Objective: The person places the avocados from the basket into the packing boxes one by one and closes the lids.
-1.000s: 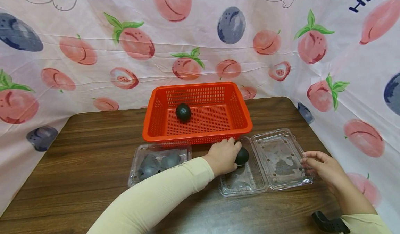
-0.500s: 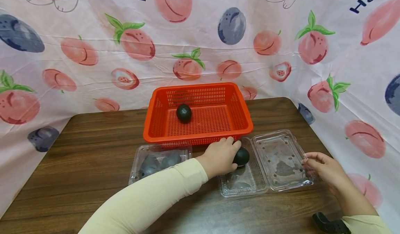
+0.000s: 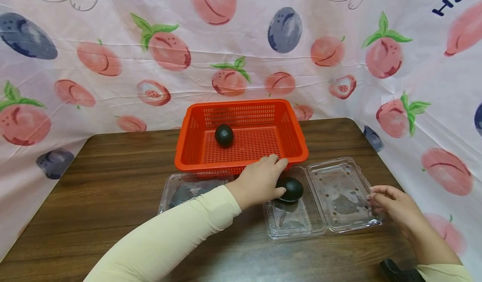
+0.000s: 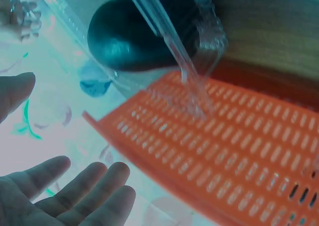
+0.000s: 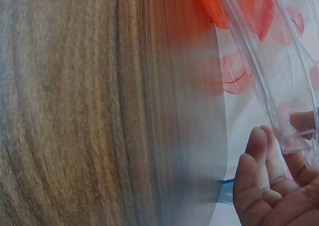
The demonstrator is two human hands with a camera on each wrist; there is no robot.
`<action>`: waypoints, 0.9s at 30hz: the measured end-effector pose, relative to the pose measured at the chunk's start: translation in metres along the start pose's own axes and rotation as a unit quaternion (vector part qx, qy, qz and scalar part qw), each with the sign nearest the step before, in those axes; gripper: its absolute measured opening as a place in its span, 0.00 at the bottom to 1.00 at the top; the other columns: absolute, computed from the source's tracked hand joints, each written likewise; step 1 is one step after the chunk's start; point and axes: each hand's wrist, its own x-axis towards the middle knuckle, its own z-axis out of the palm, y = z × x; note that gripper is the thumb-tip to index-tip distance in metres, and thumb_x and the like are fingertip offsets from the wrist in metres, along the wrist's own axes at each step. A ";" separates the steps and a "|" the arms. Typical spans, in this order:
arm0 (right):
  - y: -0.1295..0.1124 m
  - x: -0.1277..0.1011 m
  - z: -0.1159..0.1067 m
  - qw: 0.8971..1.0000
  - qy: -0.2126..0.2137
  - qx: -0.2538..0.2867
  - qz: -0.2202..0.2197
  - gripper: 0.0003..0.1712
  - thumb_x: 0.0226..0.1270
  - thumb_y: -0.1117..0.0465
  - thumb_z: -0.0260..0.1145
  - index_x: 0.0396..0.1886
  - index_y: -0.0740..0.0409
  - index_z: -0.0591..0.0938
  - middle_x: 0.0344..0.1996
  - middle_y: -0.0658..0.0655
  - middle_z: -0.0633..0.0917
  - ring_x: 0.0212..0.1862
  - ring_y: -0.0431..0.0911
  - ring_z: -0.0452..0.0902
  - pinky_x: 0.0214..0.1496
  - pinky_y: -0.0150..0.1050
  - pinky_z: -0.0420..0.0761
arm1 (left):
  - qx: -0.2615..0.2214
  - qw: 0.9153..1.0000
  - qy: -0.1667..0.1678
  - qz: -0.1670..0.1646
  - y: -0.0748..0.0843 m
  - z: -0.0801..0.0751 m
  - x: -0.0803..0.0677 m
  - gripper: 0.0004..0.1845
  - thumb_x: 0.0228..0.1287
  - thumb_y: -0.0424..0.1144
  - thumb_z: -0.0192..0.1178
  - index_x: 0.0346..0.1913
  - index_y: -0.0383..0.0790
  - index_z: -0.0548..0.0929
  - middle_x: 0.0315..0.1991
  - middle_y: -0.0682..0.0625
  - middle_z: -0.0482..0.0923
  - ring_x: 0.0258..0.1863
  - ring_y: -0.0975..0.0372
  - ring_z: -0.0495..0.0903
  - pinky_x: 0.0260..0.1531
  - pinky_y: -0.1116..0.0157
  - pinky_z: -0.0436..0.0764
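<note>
A dark avocado [image 3: 293, 190] lies in the far part of the base of a clear plastic clamshell box [image 3: 293, 227]. My left hand [image 3: 257, 183] is just left of it, above the box, its fingers spread. In the left wrist view, a gap separates the left hand [image 4: 75, 198] from the avocado [image 4: 119, 42]. On the right, my right hand [image 3: 401, 211] pinches the edge of the box's opened lid [image 3: 339, 190] between thumb and fingers. The right wrist view shows the right hand [image 5: 279, 196] at the clear lid edge [image 5: 261, 86].
Behind the boxes stands an orange-red basket [image 3: 241, 165] with one avocado [image 3: 224, 135] inside. A second clear box [image 3: 171, 185] with dark contents sits at the left, partly hidden by my left sleeve [image 3: 180, 232]. Fruit-print cloth [image 3: 241, 35] hangs behind the wooden table [image 3: 113, 181].
My left hand has let go of the avocado and drawn slightly left and up, its fingers opening. The avocado stays in the box, and the right hand keeps hold of the lid edge.
</note>
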 end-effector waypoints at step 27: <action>0.002 0.000 -0.001 1.000 -0.010 0.024 -0.013 0.05 0.73 0.62 0.56 0.43 0.56 0.77 0.29 0.34 0.81 0.33 0.31 0.79 0.35 0.32 0.80 | -0.034 0.995 0.052 -0.072 -0.046 -0.043 -0.007 0.36 0.57 0.50 0.68 0.66 0.40 0.69 0.55 0.44 0.74 0.50 0.53 0.78 0.48 0.57 0.80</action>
